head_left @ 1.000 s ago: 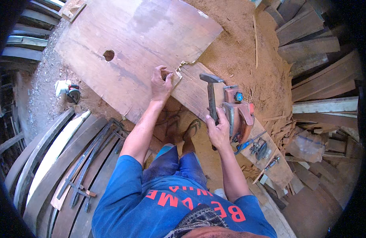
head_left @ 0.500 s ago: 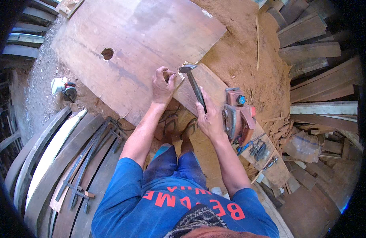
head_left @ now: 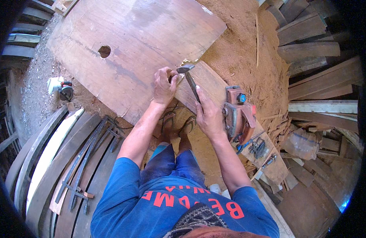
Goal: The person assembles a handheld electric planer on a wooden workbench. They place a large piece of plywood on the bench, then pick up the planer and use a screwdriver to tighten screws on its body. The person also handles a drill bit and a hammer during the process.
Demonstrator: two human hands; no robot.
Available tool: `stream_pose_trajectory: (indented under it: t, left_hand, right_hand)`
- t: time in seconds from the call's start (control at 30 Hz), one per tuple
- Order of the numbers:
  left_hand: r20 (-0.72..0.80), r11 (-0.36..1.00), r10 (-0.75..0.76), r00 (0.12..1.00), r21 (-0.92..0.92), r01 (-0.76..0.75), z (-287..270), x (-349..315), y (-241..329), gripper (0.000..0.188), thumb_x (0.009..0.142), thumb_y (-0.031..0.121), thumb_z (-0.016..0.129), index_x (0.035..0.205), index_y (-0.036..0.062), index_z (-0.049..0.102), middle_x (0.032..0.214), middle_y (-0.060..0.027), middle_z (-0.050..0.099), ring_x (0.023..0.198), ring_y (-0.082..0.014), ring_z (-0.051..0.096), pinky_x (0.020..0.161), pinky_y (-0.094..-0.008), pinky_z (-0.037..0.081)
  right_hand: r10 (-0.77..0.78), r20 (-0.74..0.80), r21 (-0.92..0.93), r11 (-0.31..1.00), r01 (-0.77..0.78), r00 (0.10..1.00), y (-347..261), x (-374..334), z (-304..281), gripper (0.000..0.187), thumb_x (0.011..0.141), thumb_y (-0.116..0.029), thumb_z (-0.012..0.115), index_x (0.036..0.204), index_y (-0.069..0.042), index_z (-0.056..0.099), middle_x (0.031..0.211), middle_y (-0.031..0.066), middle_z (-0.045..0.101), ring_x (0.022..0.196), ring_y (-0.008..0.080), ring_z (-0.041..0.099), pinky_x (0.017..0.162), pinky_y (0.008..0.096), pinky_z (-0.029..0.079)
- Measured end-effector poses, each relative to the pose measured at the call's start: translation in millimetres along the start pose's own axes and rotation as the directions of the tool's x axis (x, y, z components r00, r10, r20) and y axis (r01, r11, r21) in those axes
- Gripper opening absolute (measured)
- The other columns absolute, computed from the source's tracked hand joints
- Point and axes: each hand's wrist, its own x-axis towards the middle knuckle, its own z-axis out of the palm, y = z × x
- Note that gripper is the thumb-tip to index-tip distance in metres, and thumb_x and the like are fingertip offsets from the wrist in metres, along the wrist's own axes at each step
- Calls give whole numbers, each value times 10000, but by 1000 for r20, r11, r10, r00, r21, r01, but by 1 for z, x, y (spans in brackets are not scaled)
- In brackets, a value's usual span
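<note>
My right hand (head_left: 210, 117) is wrapped round the handle of a hammer (head_left: 192, 84). Its dark metal head is beside the fingertips of my left hand (head_left: 165, 86). Those left fingers are pinched together at the notched corner edge of a large wooden panel (head_left: 131, 47); whatever they hold is too small to make out. A round hole (head_left: 104, 51) pierces the panel towards its left side. Under the hammer a narrower plank (head_left: 209, 79) runs from the panel towards the lower right.
A reddish power planer (head_left: 238, 115) sits on the plank, right of my right hand. Past it are small metal tools (head_left: 258, 148). Clamps (head_left: 81, 166) lie on curved timbers (head_left: 36, 174) at left. Lumber (head_left: 310, 49) is stacked at right; sawdust (head_left: 238, 47) covers the ground.
The hammer head has shifted slightly left, closer to my left fingertips. My left hand stays pinched in nearly the same place.
</note>
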Motion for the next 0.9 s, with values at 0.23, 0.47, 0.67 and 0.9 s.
stream_pose_trajectory:
  t: [0.23, 0.47, 0.67, 0.9]
  left_hand:
    - [47, 999, -23, 999, 26, 21, -5, 0, -2, 447, 813, 94, 742, 1165, 59, 468, 992, -143, 676, 977, -349, 629, 876, -436, 491]
    - [452, 807, -225, 863, 583, -96, -77, -23, 46, 1001, 688, 148, 825, 1514, 101, 262, 1609, -132, 152, 1452, -450, 163, 1113, -659, 243]
    - [484, 700, -411, 773, 711, -73, -93, -33, 37, 1107, 638, 186, 861, 1542, 141, 223, 1626, -102, 111, 1445, -505, 118, 1083, -728, 232]
    - [504, 694, -373, 779, 709, -126, -95, -31, 34, 1084, 643, 188, 851, 1539, 137, 242, 1622, -100, 137, 1421, -525, 177, 1063, -721, 278]
  right_hand:
    - [-14, 20, -76, 997, 15, 1000, 3, 6, 6, 612, 893, -75, 592, 1468, -169, 405, 943, 219, 613, 760, 413, 639, 642, 494, 536]
    - [-42, -8, -126, 991, 41, 999, -10, 6, -3, 562, 895, -53, 605, 1428, -55, 427, 1131, 247, 613, 956, 413, 638, 789, 464, 534]
    - [55, 72, -82, 995, -50, 996, -11, 13, -1, 555, 878, -26, 616, 1408, -20, 449, 1208, 263, 610, 1039, 423, 633, 868, 458, 527]
    - [75, 114, -200, 978, -51, 991, 4, 6, 13, 581, 921, -102, 590, 1463, -86, 380, 990, 230, 633, 827, 433, 636, 703, 513, 533]
